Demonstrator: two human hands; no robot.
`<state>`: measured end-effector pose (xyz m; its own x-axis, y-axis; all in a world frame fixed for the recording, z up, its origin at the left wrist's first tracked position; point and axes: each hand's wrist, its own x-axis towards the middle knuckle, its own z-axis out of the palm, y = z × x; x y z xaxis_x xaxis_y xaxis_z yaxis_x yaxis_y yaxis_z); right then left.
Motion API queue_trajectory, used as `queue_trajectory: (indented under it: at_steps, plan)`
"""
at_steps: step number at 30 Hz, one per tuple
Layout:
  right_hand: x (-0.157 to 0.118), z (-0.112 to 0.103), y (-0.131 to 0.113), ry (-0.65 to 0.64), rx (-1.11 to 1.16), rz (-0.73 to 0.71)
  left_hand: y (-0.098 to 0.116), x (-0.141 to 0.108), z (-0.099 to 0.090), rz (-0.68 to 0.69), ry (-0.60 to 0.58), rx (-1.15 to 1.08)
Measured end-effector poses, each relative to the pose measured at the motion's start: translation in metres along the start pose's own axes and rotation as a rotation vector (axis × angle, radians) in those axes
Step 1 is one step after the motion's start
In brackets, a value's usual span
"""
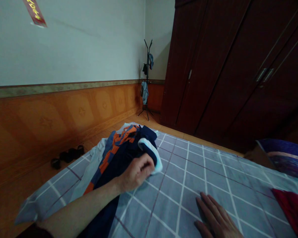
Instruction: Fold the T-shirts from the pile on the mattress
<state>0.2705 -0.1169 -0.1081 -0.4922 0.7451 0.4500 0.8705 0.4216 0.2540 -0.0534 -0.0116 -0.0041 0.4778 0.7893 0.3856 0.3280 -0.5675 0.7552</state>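
My left hand (139, 170) is closed on the edge of a white-and-navy piece of cloth (157, 162), which looks like the cuff or end of a garment. This lies against a dark navy garment (119, 158) with an orange and blue checked panel (111, 152), stretched along the left side of the bed. Pale cloth shows beneath its left edge. Over the grey checked bedsheet (173, 185), my right hand (217, 218) is held with its fingers stretched out and nothing in it.
Red cloth (291, 208) lies at the bed's right edge, near a purple bundle (285, 157). Dark shoes (68, 155) stand on the floor at left. Behind the bed are a coat stand (147, 69) with clothes and a dark wooden wardrobe (213, 66).
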Motion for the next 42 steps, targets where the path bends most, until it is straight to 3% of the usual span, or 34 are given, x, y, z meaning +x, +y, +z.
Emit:
queue_trajectory:
  at_steps: [2, 3, 4, 8, 12, 14, 20, 22, 26, 29, 33, 37, 42]
  plan:
    - [0.001, -0.004, -0.002, -0.026, 0.036, 0.024, 0.019, -0.007, 0.014, 0.098, -0.339, -0.101]
    - [0.001, -0.005, -0.004, -0.036, 0.055, 0.038, 0.022, -0.009, 0.019, 0.13, -0.429, -0.101]
    - [0.0, -0.006, -0.005, -0.038, 0.075, 0.053, 0.021, -0.009, 0.022, 0.145, -0.455, -0.071]
    - [-0.003, -0.006, -0.01, -0.034, 0.143, 0.132, -0.002, -0.002, 0.019, 0.106, -0.353, 0.231]
    - [-0.003, -0.009, -0.014, -0.059, 0.214, 0.194, -0.01, -0.001, 0.019, 0.042, -0.496, 0.389]
    - [-0.001, -0.013, -0.016, -0.087, 0.251, 0.194, -0.002, -0.006, 0.026, 0.055, -0.568, 0.306]
    - [0.007, -0.024, -0.021, -0.104, 0.353, 0.15, 0.027, -0.026, 0.045, 0.26, -0.868, -0.284]
    - [0.007, -0.025, -0.021, -0.109, 0.394, 0.131, 0.026, -0.028, 0.043, 0.255, -0.857, -0.221]
    - [0.005, -0.026, -0.022, -0.167, 0.431, 0.171, 0.017, -0.028, 0.039, 0.284, -0.737, 0.23]
    - [0.006, -0.028, -0.024, -0.176, 0.456, 0.195, 0.016, -0.027, 0.038, 0.321, -0.741, 0.382]
    - [0.012, -0.034, -0.026, -0.183, 0.549, 0.139, 0.027, -0.024, 0.037, 0.247, -0.752, 0.315]
    - [0.022, -0.054, -0.034, -0.237, 0.719, 0.083, 0.033, -0.024, 0.038, 0.105, -0.746, 0.173]
    - [0.039, -0.083, -0.063, -0.225, 0.974, 0.127, 0.031, -0.032, 0.051, 0.178, -0.784, 0.092]
